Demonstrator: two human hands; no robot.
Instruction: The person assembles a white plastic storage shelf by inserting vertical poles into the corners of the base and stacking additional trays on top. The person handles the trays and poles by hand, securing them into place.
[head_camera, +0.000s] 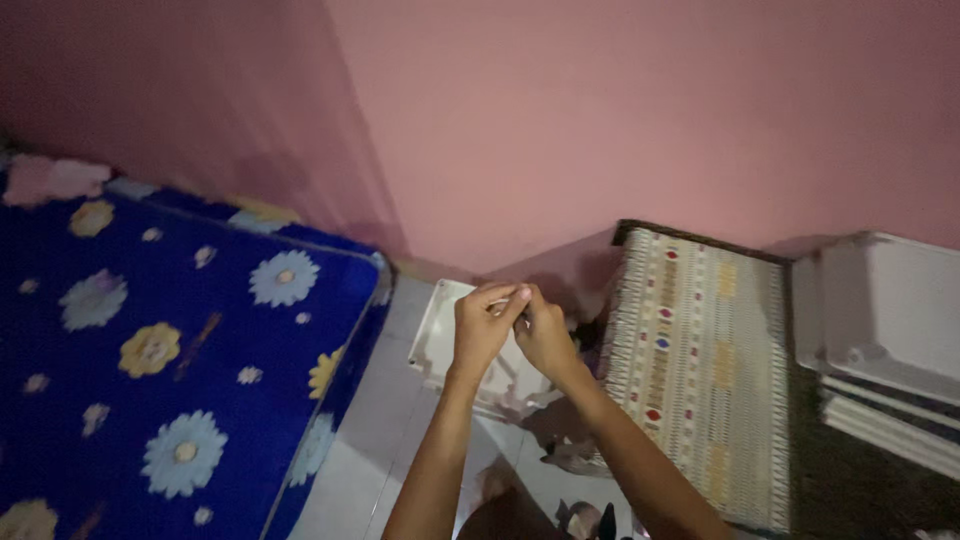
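While the pink wall (620, 120) fills the top, a blue flowered mattress (150, 350) lies far left and a woven fringed rug (690, 370) to the right. Between them, a white plastic tray (437, 325) leans on the tiled floor (385, 440). Left hand (482, 328) and right hand (545, 335) meet above it, fingertips pinching something too small to identify.

Blue flowered mattress (170, 370) at left, against pink wall (600, 120). Patterned fringed rug (700, 370) on pale tiled floor (370, 450). Stacked white trays (890, 330) at right.
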